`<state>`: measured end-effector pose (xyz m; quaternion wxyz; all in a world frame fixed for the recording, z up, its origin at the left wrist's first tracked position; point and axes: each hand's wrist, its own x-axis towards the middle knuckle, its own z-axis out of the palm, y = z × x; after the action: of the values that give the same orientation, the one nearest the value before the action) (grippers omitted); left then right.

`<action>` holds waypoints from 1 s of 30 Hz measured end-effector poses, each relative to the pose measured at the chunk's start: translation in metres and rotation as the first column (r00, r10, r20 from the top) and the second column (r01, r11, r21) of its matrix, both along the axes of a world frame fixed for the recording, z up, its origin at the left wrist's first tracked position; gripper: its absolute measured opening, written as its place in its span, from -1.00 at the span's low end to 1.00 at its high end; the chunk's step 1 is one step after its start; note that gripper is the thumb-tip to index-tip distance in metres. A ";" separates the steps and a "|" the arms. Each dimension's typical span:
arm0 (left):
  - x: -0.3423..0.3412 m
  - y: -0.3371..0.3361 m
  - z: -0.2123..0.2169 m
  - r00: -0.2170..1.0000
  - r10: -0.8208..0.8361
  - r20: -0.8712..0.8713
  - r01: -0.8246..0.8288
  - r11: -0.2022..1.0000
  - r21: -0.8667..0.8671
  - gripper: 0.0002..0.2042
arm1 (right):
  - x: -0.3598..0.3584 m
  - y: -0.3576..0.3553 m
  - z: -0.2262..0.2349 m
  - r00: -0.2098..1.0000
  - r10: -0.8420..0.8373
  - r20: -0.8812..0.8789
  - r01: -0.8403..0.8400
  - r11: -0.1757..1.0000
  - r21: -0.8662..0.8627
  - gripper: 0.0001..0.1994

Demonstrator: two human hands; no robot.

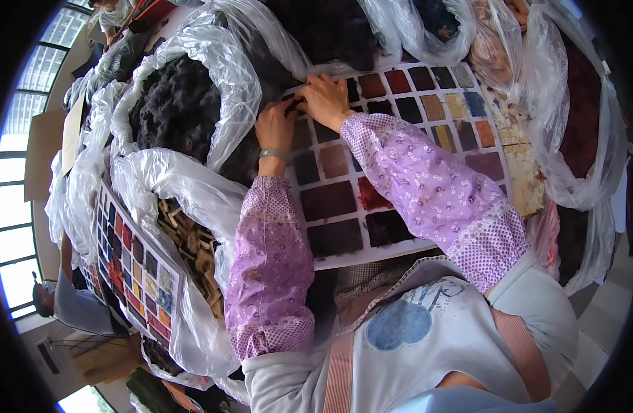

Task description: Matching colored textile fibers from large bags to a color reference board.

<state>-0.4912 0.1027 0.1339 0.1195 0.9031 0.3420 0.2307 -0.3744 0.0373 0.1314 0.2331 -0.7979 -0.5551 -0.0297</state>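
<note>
A white board (338,261) with a grid of coloured, fuzzy-looking patches lies in front of me. The patches run from black, brown and dark red to tan, orange and blue-grey. My left hand (275,127) is at the board's upper left corner, its fingers bent and pinched together. Right beside it, my right hand (323,102) reaches over the top rows with its fingers curled down, the fingertips of both hands meeting over a dark patch. Whatever they pinch is too dark and small to make out. A loose red tuft (371,195) lies on the board under my right forearm.
Clear plastic bags stand all around; one on the left holds dark grey fibre (177,103), one at right dark red fibre (582,103). Wood pieces (192,241) fill another bag. A second swatch board (134,268) leans at left. Another person (79,303) is at far left.
</note>
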 end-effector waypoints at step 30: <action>-0.609 -0.141 0.039 0.075 0.873 0.482 -0.669 0.403 -0.625 -0.50 | -0.339 -0.026 0.120 0.686 0.428 -0.589 -0.506 0.862 0.037 -0.50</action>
<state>-1.1002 -0.0379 0.1733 0.2170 0.3589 0.7062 0.5705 -0.7133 0.0113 0.2514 0.3382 -0.6134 -0.6429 0.3101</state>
